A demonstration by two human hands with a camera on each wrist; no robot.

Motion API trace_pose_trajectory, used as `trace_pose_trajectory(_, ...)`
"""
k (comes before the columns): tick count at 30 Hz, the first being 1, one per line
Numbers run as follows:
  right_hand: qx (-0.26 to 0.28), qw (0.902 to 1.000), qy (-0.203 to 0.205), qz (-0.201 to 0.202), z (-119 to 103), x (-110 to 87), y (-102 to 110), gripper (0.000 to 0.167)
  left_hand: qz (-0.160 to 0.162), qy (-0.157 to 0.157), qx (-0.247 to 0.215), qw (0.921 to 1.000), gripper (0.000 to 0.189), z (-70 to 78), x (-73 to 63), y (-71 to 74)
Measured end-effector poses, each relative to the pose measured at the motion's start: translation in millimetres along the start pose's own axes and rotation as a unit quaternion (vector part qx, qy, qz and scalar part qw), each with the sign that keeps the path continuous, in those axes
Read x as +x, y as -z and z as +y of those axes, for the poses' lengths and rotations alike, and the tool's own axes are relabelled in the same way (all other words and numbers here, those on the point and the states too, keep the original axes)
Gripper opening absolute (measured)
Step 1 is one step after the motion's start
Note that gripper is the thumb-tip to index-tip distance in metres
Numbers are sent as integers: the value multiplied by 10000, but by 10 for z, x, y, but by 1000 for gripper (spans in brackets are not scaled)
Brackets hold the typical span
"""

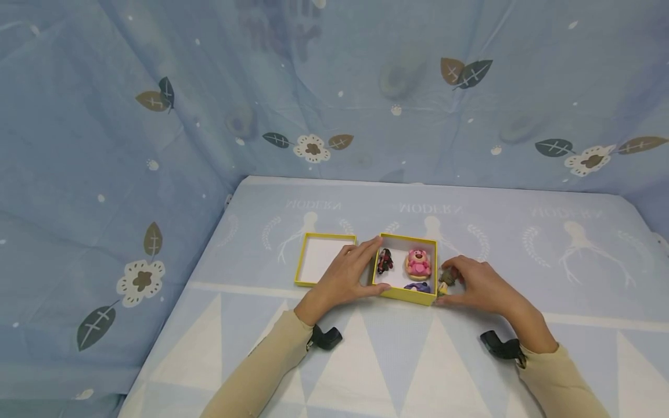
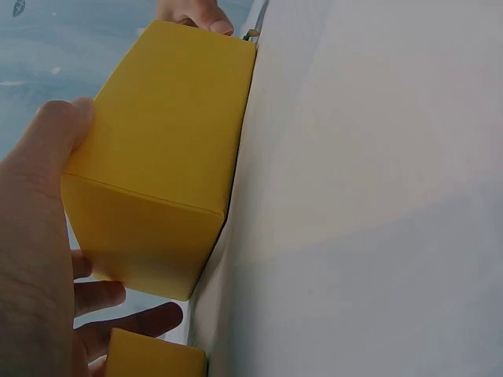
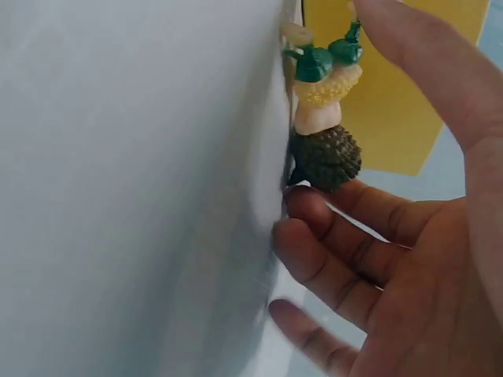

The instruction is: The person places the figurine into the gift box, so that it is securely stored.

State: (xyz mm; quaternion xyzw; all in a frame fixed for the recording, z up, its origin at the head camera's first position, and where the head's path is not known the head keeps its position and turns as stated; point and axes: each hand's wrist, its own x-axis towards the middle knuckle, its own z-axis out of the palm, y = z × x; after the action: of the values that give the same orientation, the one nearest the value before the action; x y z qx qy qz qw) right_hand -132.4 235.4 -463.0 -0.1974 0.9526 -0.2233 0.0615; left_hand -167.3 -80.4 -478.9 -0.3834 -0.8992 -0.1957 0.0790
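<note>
My left hand (image 1: 347, 268) is at the left side of an open yellow box (image 1: 405, 294), its thumb at the front edge and its fingers round the left wall. Inside the white interior lie a pink bear figurine (image 1: 418, 265), a small dark red and black figurine (image 1: 385, 261), and a purple figurine (image 1: 418, 287) partly hidden by the front wall. My right hand (image 1: 482, 287) is just right of the box. Its thumb and fingers pinch a small figurine (image 3: 321, 110) with spiky brown hair, a yellow ruffle and green legs, thumb at the feet, fingertips at the hair.
A shallow yellow-edged lid (image 1: 320, 255) with a white inside lies left of the box, partly behind the left hand. A patterned cloth covers the table (image 1: 522, 255). Blue printed fabric (image 1: 366, 75) hangs behind and at the left. Black wrist cameras (image 1: 327, 338) sit below both hands.
</note>
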Motion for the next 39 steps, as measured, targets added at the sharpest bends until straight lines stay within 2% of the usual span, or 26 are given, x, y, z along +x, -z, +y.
trace_pose_trajectory(8,-202,9990,-304,-239,-56,-47,97,69,15,-14,-1,10000,96,-4,-1,-1)
trace_pose_trajectory(14,-195,9993,-110,-295,-26,-73,139,64,16,-19,-27,10000,95,8,3,12)
trace_pose_trajectory(18,-152,9998,77,-121,9,-80,165,59,51,-39,-22,10000,95,8,3,14)
trace_pose_trajectory(23,230,9990,340,202,70,-92,206,54,52,-37,-33,10000,95,2,3,7)
trace_pose_trajectory(31,578,9910,779,926,181,-106,228,54,-18,23,-53,10000,97,-6,-2,1)
trace_pose_trajectory(39,740,9891,688,1076,183,-114,269,58,-5,11,-57,10000,96,-4,3,2)
